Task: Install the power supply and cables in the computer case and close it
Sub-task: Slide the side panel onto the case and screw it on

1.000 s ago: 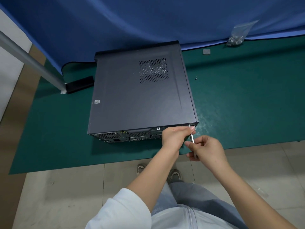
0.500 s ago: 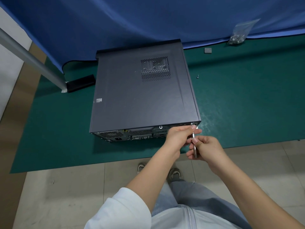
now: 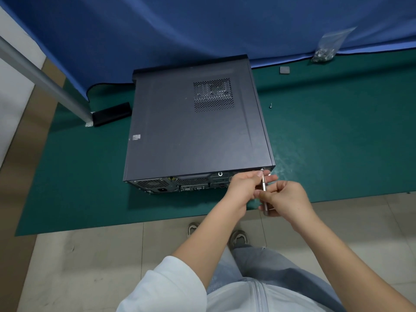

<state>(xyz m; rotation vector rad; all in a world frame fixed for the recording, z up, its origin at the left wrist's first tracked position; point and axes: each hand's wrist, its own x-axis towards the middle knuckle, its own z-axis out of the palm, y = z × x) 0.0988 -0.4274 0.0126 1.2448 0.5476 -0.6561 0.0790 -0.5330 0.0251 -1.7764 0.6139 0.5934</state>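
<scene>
The dark grey computer case [image 3: 193,131] lies flat on the green mat [image 3: 337,143] with its side panel closed and its rear ports facing me. A slim metal screwdriver [image 3: 263,192] points up at the case's rear right corner, where a small screw shows. My right hand [image 3: 286,200] grips the screwdriver's handle. My left hand [image 3: 244,188] pinches the shaft near the tip, just below the corner. The power supply's fan grille and socket show at the rear left [image 3: 161,185].
A loose screw [image 3: 271,105] lies on the mat right of the case. A small grey square pad [image 3: 284,70] and a clear bag of screws [image 3: 324,52] sit near the blue curtain. A black block [image 3: 111,113] and a metal pole [image 3: 42,79] stand at the left.
My right hand has closed in toward my left and turned on the screwdriver handle. The tool stays at the case's rear right corner. The case has not moved.
</scene>
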